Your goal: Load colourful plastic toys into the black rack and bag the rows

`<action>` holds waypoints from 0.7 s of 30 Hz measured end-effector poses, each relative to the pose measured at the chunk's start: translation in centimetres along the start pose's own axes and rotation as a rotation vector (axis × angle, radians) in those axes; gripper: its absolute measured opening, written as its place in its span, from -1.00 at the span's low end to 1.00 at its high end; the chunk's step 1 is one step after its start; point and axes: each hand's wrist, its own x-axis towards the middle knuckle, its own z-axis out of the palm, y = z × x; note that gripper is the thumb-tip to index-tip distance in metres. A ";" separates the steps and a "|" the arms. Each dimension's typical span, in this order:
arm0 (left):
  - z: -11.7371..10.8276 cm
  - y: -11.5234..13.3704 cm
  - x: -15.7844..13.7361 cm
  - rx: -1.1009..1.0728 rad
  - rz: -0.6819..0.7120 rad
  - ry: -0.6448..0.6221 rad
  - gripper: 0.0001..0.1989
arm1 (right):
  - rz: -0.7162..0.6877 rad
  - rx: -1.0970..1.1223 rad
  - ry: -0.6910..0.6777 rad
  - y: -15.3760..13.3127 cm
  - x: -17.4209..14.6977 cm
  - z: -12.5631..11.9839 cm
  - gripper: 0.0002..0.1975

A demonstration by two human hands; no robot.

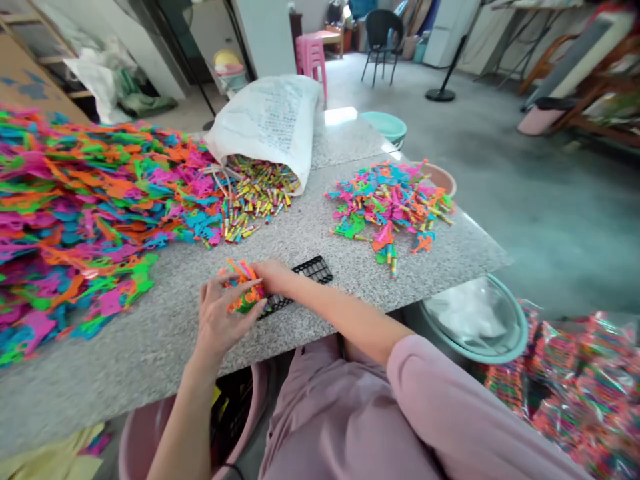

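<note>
I have the bunch of bright plastic pieces just above the near part of the tabletop, in front of the lap, and the left hand grips it, fingers curled over the far side and thumb below. The right hand meets it from the other side; its fingertips are hidden from me, so I cannot tell whether they are closed on anything. The relation I watch is to the black latticed tray: it lies immediately right of the bunch, its long axis slanting from beside the left thumb up and away to the right. The right hand is the nearer to it, and that forearm crosses over its middle, leaving both ends showing. Farther out, I see a big heap of plastic pieces to the left, a white sack beyond the hands with small printed tubes spilling from its mouth, and a smaller mixed pile beyond the tray, to the right.
</note>
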 end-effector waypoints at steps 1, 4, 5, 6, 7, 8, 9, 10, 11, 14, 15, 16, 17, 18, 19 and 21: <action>0.0 0.0 0.2 -0.002 0.014 -0.009 -0.64 | -0.023 0.011 0.077 0.2 -1.7 -0.1 -0.64; 0.1 0.4 0.1 -0.006 0.024 0.018 -0.63 | 0.090 -0.016 0.425 2.6 -9.2 -1.5 -0.49; 0.3 0.6 -0.1 -0.006 0.024 0.029 -0.63 | 0.264 -0.052 0.549 4.1 -12.1 -2.4 -0.53; 0.4 0.8 -0.3 -0.004 0.020 0.041 -0.63 | 0.498 -0.095 0.674 5.8 -14.8 -3.4 -0.58; 0.6 1.0 -0.5 0.002 0.012 0.056 -0.63 | 0.721 -0.136 0.750 7.6 -17.1 -4.6 -0.60; 0.7 1.2 -0.7 0.011 -0.004 0.079 -0.64 | 0.897 -0.163 0.757 9.5 -19.0 -5.6 -0.60; 0.7 1.4 -0.7 0.025 -0.027 0.107 -0.65 | 0.998 -0.176 0.723 11.2 -20.4 -6.4 -0.59; 0.8 1.5 -0.7 0.039 -0.049 0.137 -0.67 | 1.054 -0.176 0.682 12.7 -21.3 -7.1 -0.60; 0.7 1.6 -0.7 0.051 -0.064 0.164 -0.69 | 1.073 -0.165 0.640 13.9 -21.9 -7.4 -0.62; 0.5 1.5 -0.4 0.035 -0.017 0.161 -0.70 | 1.026 -0.114 0.584 15.7 -22.4 -7.1 -0.76; 0.5 1.3 -0.4 0.018 0.015 0.139 -0.69 | 1.001 -0.106 0.587 15.9 -22.4 -6.8 -0.80; 0.5 1.2 -0.3 0.003 0.041 0.117 -0.68 | 0.975 -0.103 0.596 16.0 -22.6 -6.5 -0.84; 0.5 1.0 -0.3 -0.009 0.058 0.095 -0.68 | 0.953 -0.101 0.607 16.1 -22.8 -6.3 -0.88; 0.5 0.9 -0.3 -0.018 0.068 0.077 -0.68 | 0.940 -0.099 0.617 16.1 -23.1 -6.2 -0.90; 0.5 0.8 -0.3 -0.025 0.069 0.062 -0.68 | 0.938 -0.098 0.624 16.2 -23.4 -6.3 -0.92; 0.6 0.7 -0.3 -0.049 0.067 0.033 -0.68 | 0.968 -0.100 0.633 16.1 -23.9 -6.5 -0.94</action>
